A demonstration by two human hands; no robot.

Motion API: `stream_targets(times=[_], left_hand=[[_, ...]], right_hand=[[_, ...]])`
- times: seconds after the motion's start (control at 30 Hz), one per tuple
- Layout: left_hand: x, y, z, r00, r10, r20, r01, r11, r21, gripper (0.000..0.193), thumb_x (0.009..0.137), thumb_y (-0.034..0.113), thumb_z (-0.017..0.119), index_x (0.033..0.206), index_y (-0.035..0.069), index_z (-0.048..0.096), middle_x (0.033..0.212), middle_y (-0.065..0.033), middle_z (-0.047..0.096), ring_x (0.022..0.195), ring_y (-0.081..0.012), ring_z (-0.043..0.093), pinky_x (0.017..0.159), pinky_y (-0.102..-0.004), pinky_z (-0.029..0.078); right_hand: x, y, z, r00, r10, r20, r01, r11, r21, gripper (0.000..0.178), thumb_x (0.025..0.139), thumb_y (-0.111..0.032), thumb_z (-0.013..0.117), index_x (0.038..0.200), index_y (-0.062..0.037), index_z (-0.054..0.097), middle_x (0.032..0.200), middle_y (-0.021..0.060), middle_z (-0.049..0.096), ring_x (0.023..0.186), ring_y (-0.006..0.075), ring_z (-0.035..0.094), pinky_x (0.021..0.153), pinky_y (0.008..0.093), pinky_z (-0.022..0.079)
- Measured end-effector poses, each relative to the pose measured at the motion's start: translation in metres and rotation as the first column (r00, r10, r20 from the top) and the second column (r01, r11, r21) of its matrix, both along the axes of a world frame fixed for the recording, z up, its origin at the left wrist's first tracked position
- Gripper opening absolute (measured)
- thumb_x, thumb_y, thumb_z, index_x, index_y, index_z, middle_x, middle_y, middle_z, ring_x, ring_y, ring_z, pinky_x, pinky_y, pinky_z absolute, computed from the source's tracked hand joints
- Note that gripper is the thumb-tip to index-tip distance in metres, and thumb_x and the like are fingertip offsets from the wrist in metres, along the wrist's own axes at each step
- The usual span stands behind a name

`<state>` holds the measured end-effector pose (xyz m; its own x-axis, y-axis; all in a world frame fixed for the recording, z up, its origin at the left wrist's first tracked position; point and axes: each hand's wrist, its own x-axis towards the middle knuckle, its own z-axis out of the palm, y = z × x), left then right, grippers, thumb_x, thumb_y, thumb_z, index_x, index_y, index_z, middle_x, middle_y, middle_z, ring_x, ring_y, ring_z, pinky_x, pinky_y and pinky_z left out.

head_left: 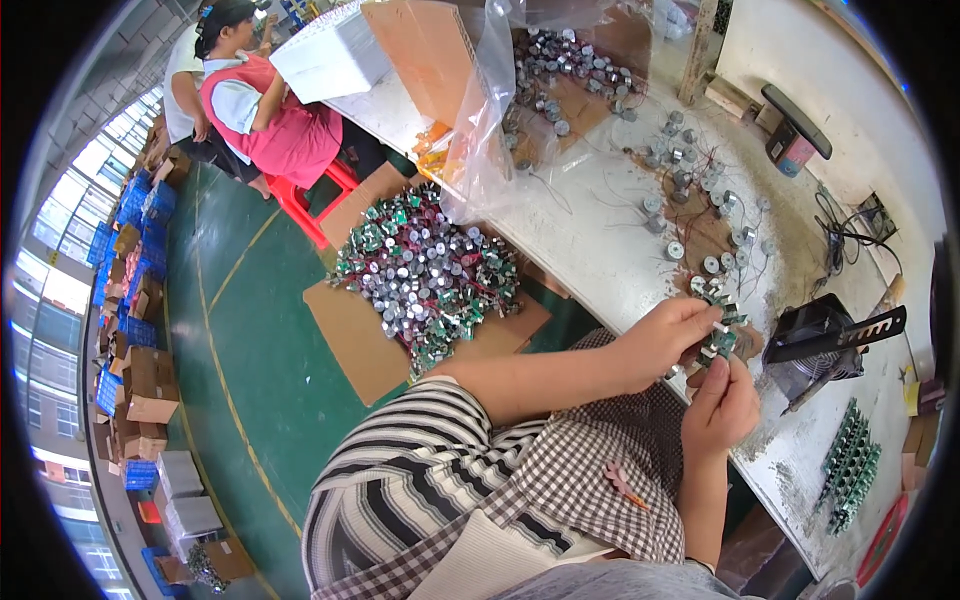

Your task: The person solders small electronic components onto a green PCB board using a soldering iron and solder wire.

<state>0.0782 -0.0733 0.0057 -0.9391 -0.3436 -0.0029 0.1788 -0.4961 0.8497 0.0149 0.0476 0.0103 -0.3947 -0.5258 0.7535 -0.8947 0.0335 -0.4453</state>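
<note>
Boards [720, 342], green, too bunched to count, sit pinched in left grip [660, 342] and right grip [722, 408] near the worktop [590, 230] edge. One black fan [800, 324] stands just right of both; one heap of motors [425, 270] lies well left.

Motors [674, 251]: metal, smooth, bright. Boards [721, 342]: glossy, with shiny metal spots. Bag [482, 170]: clear plastic film, creased, shiny. Carton [425, 60]: cardboard, matt. Bench [600, 245]: smooth, grimy and rougher-looking toward the wall [860, 120]. Floor [230, 380]: smooth, faint sheen. Stool [300, 215]: glossy plastic. Apron [575, 455]: woven cloth, matt.
</note>
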Motion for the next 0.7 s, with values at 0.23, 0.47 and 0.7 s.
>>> stream_targets(times=[0.23, 0.47, 0.7], left_hand=[[0.021, 0.005, -0.003, 0.995, -0.095, 0.037, 0.091, 0.991, 0.094, 0.025, 0.098, 0.026, 0.046, 0.09, 0.004, 0.055, 0.076, -0.0004, 0.056, 0.066, -0.0081, 0.055, 0.057, -0.0231, 0.044], [0.077, -0.012, -0.018, 0.884, 0.462, 0.066, -0.27, 0.622, -0.735, 0.018, 0.087, 0.012, 0.053, 0.096, -0.001, 0.061, 0.071, -0.0141, 0.058, 0.063, -0.0289, 0.058, 0.057, -0.0368, 0.046], [0.17, -0.111, -0.062, 0.364, 0.925, 0.108, -0.909, 0.378, -0.176, 0.024, 0.1, 0.019, 0.039, 0.1, -0.003, 0.046, 0.077, -0.0164, 0.062, 0.061, -0.0212, 0.062, 0.052, -0.028, 0.049]], right_hand=[[0.009, 0.002, -0.007, 0.919, -0.016, 0.394, 0.042, 0.997, -0.059, 0.014, 0.093, -0.009, 0.054, 0.09, 0.0035, 0.059, 0.056, 0.0058, 0.058, 0.048, 0.0107, 0.053, 0.046, 0.0237, 0.041], [0.012, -0.003, -0.012, 0.915, 0.099, 0.39, -0.112, 0.994, 0.01, 0.019, 0.094, -0.006, 0.048, 0.102, 0.0074, 0.058, 0.06, 0.0054, 0.059, 0.051, 0.0089, 0.053, 0.049, 0.0214, 0.042], [0.012, 0.011, -0.021, 0.929, 0.216, 0.301, -0.22, 0.975, -0.023, 0.023, 0.094, -0.007, 0.045, 0.105, 0.0088, 0.056, 0.062, 0.0072, 0.06, 0.049, 0.0113, 0.05, 0.049, 0.0229, 0.041]])
